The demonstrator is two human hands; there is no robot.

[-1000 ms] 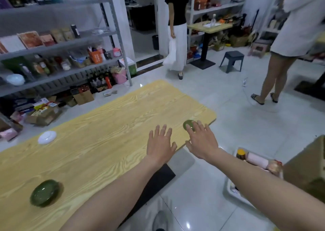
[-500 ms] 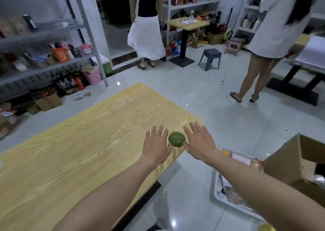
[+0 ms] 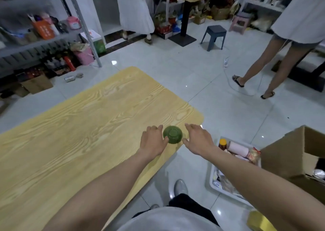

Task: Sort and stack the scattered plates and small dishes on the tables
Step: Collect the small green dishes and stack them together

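Head view, green dish (image 3: 172, 135) between left hand (image 3: 152, 141) and right hand (image 3: 197, 139), fingers spread

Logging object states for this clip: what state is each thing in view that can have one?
green dish: upside down on the wooden table, foot ring up, near the corner.
left hand: open, thumb against the dish's side.
right hand: open, beside the dish; contact unclear.
cardboard box: open on top.
white bin: uncovered, holding packets and a bottle.
stool: upright.
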